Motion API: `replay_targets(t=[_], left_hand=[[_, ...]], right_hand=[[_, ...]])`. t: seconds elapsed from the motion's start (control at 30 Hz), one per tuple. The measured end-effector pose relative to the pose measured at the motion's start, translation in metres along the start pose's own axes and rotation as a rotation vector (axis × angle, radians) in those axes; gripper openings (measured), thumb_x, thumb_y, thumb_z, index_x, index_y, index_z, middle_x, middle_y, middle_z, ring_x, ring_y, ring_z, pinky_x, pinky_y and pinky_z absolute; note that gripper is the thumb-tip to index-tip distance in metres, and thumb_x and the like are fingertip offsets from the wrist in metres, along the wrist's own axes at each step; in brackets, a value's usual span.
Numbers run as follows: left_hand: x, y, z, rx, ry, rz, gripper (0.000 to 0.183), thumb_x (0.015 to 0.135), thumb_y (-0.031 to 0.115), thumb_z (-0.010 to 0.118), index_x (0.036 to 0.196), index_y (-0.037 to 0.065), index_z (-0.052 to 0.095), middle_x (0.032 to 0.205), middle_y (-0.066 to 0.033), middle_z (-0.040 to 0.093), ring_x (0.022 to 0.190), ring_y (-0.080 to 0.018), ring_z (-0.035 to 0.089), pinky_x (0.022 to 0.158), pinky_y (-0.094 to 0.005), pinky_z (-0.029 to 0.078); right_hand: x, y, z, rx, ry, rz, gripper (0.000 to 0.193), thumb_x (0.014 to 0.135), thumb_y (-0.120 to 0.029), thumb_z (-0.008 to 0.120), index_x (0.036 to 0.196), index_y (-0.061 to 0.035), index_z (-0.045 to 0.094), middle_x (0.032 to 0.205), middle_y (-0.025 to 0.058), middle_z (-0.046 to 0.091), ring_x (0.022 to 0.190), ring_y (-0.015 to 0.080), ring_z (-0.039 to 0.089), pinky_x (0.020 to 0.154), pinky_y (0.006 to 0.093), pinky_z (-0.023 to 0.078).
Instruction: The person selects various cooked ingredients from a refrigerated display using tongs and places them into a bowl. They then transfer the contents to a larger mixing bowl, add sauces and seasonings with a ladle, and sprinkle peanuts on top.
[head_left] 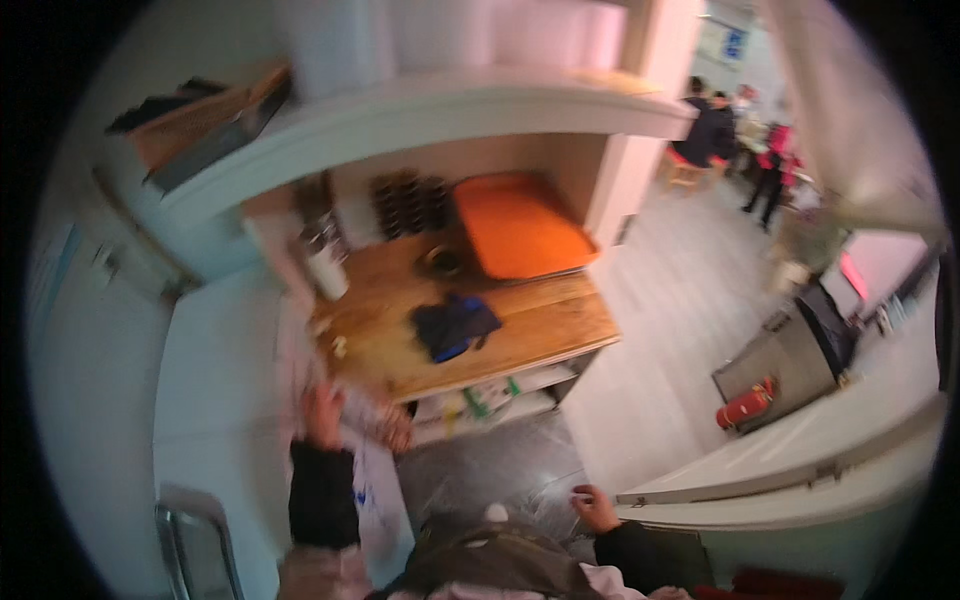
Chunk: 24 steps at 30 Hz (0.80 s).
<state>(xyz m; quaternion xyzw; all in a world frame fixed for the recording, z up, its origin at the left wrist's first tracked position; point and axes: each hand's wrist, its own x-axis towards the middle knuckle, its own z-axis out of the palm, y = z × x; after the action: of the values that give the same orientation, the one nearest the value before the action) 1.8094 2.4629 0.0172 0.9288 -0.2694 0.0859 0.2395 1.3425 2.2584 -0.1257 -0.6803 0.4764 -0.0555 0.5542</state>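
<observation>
My left hand (322, 418) is at the left, reaching forward beside the wooden counter's near left corner. Right next to it is a blurred clear plastic bag with brownish contents (385, 425); whether the hand grips it I cannot tell, as the fingers are smeared. A white bag with blue print (375, 495) hangs or lies just below, along my left forearm. Low on the right, my right hand (597, 507) hovers near the edge of a white door or panel (680, 508). Its fingers are loosely apart and nothing shows in them.
On the wooden counter (390, 355) lie a dark blue cloth item (455, 328), orange trays (525, 230) and a white cylinder (326, 272). A shelf (430, 105) overhangs it. A fire extinguisher (745, 405) stands by a grey bin (775, 360); people (705, 125) are farther off.
</observation>
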Motion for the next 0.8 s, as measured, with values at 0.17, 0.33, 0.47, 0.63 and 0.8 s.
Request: replay_targets(t=[0.17,0.33,0.47,0.63,0.8], left_hand=[[0.143,0.006,0.082,-1.319,0.107,-0.325,0.012,0.084,0.007,0.059,0.093,0.001,0.055,0.086,-0.0102,0.055,0.078,-0.0200,0.053,0.064,-0.0313,0.046],[0.291,-0.020,0.160,-1.253,-0.014,-0.120,0.027,0.089,0.028,0.057,0.095,0.002,0.059,0.089,-0.0080,0.061,0.074,-0.0170,0.055,0.062,-0.0296,0.046],[0.375,-0.038,0.210,-1.190,-0.153,-0.221,0.039,0.092,0.035,0.049,0.115,0.005,0.059,0.103,-0.0050,0.060,0.075,-0.0153,0.054,0.058,-0.0259,0.047],[0.386,-0.044,0.259,-0.912,-0.273,-0.444,0.042,0.094,0.021,0.043,0.131,0.002,0.043,0.123,-0.0146,0.052,0.096,-0.0264,0.055,0.080,-0.0337,0.049],[0.362,0.073,0.298,-0.702,-0.130,-0.056,0.040,0.094,0.021,0.044,0.129,0.001,0.045,0.120,-0.0149,0.053,0.095,-0.0264,0.055,0.080,-0.0340,0.049]], right_hand=[[-0.003,0.052,-0.007,-0.052,0.212,0.065,0.024,0.082,-0.017,0.061,0.098,0.0003,0.062,0.086,0.0141,0.066,0.078,0.0218,0.064,0.068,0.0331,0.051],[-0.029,0.043,0.022,0.103,0.386,0.344,0.027,0.080,-0.021,0.063,0.096,0.0014,0.063,0.087,0.0145,0.066,0.080,0.0251,0.065,0.072,0.0349,0.050],[-0.026,0.021,0.060,-0.026,0.401,0.427,0.031,0.081,-0.027,0.061,0.096,-0.0003,0.064,0.090,0.0171,0.066,0.083,0.0288,0.065,0.074,0.0378,0.050],[-0.025,0.011,0.102,-0.152,0.544,0.385,0.032,0.080,-0.032,0.057,0.094,-0.0040,0.065,0.088,0.0163,0.065,0.084,0.0331,0.062,0.074,0.0415,0.049],[-0.065,-0.003,0.131,-0.080,0.702,0.563,0.023,0.080,-0.026,0.056,0.084,-0.0049,0.065,0.084,0.0170,0.065,0.078,0.0352,0.062,0.069,0.0444,0.049]])
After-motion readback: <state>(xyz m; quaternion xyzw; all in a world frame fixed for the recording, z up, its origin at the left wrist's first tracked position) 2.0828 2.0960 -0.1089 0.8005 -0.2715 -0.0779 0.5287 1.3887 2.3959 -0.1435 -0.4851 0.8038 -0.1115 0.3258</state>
